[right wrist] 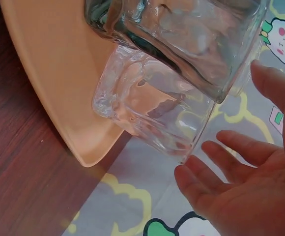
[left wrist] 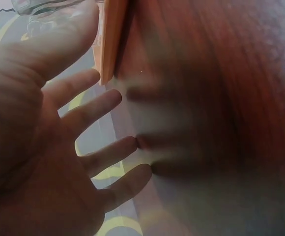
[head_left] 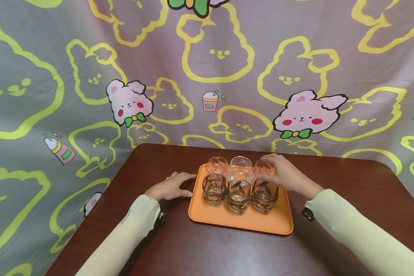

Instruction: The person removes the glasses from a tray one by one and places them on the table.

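Observation:
An orange tray (head_left: 241, 223) holds two rows of drinking glasses. Its front row has three smoky brown glasses, the left one (head_left: 214, 190), the middle one (head_left: 238, 197) and the right one (head_left: 264, 197). Behind them stand a pinkish glass (head_left: 217, 166), a clear glass (head_left: 240, 168) with a gold-toned rim, and another pinkish glass (head_left: 262, 168) at the back right. My left hand (head_left: 170, 186) is beside the tray's left edge, fingers spread and nothing held. Around the back right glass, my right hand (head_left: 279, 172) has its fingertips at the rim, thumb apart from the fingers.
The tray lies on a dark reddish-brown wooden table (head_left: 165, 245). Close behind the table hangs a grey curtain (head_left: 200, 130) printed with yellow outlines and pink rabbit faces. A dark band (head_left: 308, 214) circles the right wrist.

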`<move>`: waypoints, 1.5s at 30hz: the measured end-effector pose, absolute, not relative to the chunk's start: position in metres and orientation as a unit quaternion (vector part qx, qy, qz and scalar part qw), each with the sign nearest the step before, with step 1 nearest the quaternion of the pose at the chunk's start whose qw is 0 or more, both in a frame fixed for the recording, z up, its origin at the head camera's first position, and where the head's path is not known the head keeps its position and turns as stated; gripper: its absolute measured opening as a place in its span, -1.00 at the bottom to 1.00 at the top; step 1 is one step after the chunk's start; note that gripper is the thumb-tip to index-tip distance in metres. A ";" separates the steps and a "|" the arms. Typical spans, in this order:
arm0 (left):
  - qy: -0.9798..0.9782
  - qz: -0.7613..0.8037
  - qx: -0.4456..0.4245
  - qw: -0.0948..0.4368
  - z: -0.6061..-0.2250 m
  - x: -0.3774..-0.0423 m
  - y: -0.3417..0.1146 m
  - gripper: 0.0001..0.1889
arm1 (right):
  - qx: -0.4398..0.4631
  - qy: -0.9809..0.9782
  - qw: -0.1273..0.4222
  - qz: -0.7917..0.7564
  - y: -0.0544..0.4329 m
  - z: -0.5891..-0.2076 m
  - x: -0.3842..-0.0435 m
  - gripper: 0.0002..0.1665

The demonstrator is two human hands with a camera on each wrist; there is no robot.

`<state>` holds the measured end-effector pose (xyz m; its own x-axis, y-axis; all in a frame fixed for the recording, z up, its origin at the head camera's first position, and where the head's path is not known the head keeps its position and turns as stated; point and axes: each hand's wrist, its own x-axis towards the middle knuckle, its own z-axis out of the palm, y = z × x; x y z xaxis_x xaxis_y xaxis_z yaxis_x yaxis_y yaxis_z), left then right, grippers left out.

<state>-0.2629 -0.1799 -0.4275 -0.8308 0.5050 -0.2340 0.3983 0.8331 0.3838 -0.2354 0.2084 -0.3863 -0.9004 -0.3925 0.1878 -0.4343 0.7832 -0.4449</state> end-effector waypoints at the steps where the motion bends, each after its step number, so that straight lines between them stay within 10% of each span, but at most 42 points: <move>1: 0.944 0.158 0.238 0.167 -0.428 -0.263 -0.180 -0.28 | 0.219 -0.944 0.040 0.243 0.208 -0.386 -0.236 -0.23; 45: 0.945 0.141 0.243 0.168 -0.430 -0.262 -0.180 -0.20 | 0.153 -0.963 -0.021 0.220 0.211 -0.385 -0.254 -0.06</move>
<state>-0.2623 -0.1799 -0.4296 -0.8249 0.5070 -0.2500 0.4123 0.8421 0.3477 -0.2537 0.2107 -0.3851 -0.9522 -0.3044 0.0269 -0.2860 0.8565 -0.4298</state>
